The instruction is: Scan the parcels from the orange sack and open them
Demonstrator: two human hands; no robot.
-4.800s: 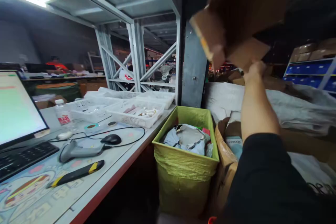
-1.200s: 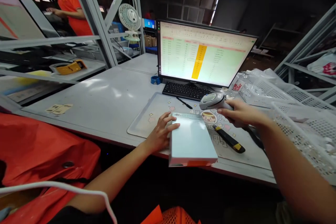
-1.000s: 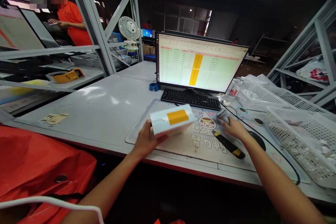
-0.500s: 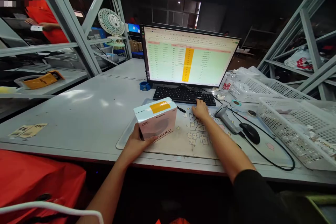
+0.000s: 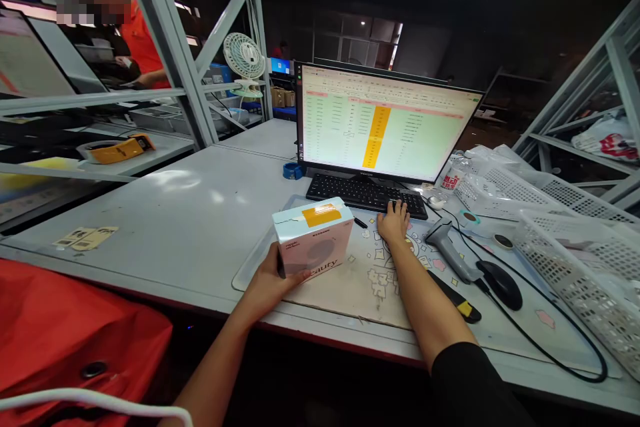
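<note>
My left hand (image 5: 274, 283) is wrapped round the lower left corner of a small carton (image 5: 315, 243). The carton stands upright on the desk mat (image 5: 350, 303); its top is pale blue with an orange label, its front pinkish with "eauty" legible. My right hand (image 5: 395, 223) reaches forward to the black keyboard (image 5: 345, 192), fingers spread over the keys at its right part, holding nothing. Behind the keyboard a monitor (image 5: 330, 113) displays a spreadsheet with an orange column. Between the carton and my right hand lies a black pen (image 5: 360, 222).
Right of my forearm lie a grey handheld scanner (image 5: 453, 250), a black mouse (image 5: 501, 283) and a black cutter-like tool with a yellow end (image 5: 457, 300). White perforated baskets (image 5: 565, 267) line the right side. A blue tape roll (image 5: 293, 171) sits by the monitor; a co-worker (image 5: 143, 40) is at far left.
The view has swung, so everything sits further right and lower. My right hand's fingers have spread on the keys. The outlined spreadsheet cell has shifted. My left hand still holds the carton.
</note>
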